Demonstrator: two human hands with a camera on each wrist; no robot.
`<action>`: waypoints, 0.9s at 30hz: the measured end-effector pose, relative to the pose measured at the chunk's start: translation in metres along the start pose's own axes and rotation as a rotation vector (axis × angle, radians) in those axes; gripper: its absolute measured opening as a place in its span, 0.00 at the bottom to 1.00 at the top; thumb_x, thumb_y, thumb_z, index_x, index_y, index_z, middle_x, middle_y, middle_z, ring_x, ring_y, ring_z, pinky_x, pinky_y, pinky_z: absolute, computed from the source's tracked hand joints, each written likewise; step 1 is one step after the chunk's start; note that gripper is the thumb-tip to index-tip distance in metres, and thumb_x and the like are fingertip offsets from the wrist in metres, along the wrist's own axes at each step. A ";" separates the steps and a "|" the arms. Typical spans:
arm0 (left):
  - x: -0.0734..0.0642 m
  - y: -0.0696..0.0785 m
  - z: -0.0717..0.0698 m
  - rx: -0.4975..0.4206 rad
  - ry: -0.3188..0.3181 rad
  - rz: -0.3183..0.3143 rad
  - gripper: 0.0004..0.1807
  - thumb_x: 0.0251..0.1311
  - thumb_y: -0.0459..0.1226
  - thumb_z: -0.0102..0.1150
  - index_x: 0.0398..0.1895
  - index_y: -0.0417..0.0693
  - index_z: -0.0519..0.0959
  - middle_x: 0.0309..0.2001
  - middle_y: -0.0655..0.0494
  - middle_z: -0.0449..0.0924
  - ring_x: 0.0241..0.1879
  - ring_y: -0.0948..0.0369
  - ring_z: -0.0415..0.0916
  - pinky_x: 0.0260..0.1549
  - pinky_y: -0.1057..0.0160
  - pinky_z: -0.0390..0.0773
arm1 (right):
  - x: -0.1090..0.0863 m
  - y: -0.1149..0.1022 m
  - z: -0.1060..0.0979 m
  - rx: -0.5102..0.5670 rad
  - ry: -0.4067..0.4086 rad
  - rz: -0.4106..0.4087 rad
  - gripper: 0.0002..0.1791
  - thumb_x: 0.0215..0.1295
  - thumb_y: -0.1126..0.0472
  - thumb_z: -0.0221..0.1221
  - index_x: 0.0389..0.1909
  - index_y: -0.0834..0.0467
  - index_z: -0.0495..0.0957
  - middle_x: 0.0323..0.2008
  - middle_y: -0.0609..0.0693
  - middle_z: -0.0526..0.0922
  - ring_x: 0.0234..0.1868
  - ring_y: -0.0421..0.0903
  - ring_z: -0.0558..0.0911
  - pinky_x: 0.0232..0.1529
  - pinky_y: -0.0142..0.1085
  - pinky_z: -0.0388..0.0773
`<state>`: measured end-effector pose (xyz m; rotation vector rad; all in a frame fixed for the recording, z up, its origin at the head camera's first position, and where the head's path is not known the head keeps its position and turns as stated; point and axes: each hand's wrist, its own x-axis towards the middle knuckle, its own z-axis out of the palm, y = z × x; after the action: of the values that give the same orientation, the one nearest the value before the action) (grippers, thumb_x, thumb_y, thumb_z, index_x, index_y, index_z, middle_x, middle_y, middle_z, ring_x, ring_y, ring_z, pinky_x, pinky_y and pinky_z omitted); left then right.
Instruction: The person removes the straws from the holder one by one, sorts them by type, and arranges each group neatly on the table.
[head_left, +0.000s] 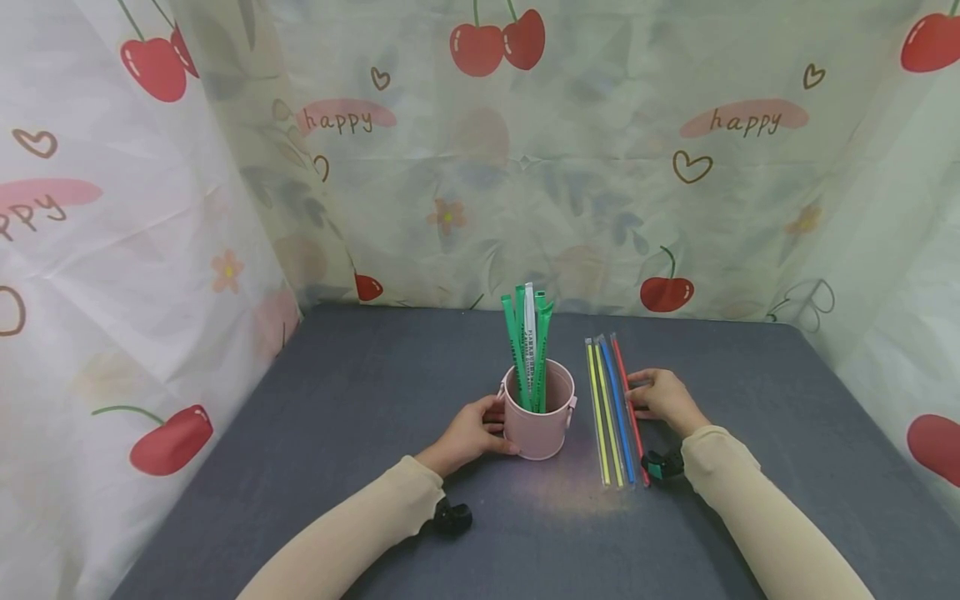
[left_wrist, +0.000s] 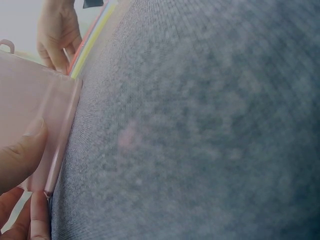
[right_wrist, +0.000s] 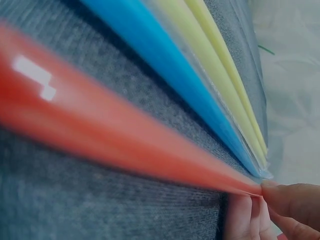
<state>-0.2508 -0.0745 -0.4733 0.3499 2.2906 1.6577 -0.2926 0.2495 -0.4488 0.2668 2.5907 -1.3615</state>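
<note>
A small pink pail [head_left: 536,435] stands upright near the middle of the table. My left hand [head_left: 467,433] holds its left side, the thumb at the front; the left wrist view shows thumb and fingers against the pail [left_wrist: 25,90]. Several slim green wrapped sticks [head_left: 514,342] and a white one [head_left: 529,333] lean inside it. To the right, my right hand [head_left: 667,402] pinches a red straw [head_left: 622,375] in a clear wrapper, with thumb and fingers on the red straw [right_wrist: 125,125] in the right wrist view. Beside it lie a blue straw [head_left: 617,408] and two yellow straws [head_left: 599,417].
A dark grey cloth [head_left: 390,367] covers the table. Patterned curtains [head_left: 570,200] with cherries and hearts hang behind it and at both sides. Black wrist devices [head_left: 452,517] sit below both forearms.
</note>
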 end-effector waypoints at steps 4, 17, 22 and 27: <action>0.000 0.000 0.000 -0.006 -0.003 -0.009 0.40 0.43 0.29 0.76 0.63 0.41 0.69 0.60 0.46 0.74 0.57 0.52 0.75 0.56 0.55 0.78 | -0.001 0.000 0.001 -0.003 0.001 0.000 0.24 0.66 0.68 0.57 0.62 0.70 0.67 0.44 0.65 0.81 0.36 0.46 0.83 0.33 0.37 0.85; -0.011 0.017 0.000 -0.020 -0.003 0.005 0.39 0.43 0.25 0.74 0.62 0.36 0.68 0.59 0.42 0.74 0.57 0.48 0.75 0.55 0.53 0.78 | -0.002 -0.002 0.003 -0.012 0.003 0.002 0.24 0.65 0.69 0.58 0.62 0.69 0.67 0.45 0.65 0.80 0.38 0.48 0.84 0.33 0.38 0.85; -0.014 0.023 0.000 -0.014 -0.001 0.003 0.38 0.44 0.24 0.73 0.62 0.35 0.68 0.59 0.41 0.74 0.57 0.47 0.74 0.55 0.52 0.78 | 0.000 -0.002 0.003 -0.012 0.008 0.024 0.24 0.65 0.69 0.58 0.61 0.68 0.67 0.46 0.65 0.79 0.39 0.49 0.83 0.33 0.38 0.85; -0.002 0.003 0.001 -0.014 0.005 0.000 0.40 0.43 0.26 0.74 0.63 0.38 0.68 0.60 0.43 0.73 0.58 0.49 0.74 0.55 0.53 0.78 | 0.003 -0.003 0.003 -0.014 0.008 0.043 0.24 0.65 0.70 0.58 0.61 0.68 0.67 0.45 0.64 0.80 0.37 0.47 0.83 0.32 0.36 0.85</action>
<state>-0.2489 -0.0733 -0.4704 0.3431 2.2817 1.6749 -0.2959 0.2458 -0.4492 0.3238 2.5844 -1.3295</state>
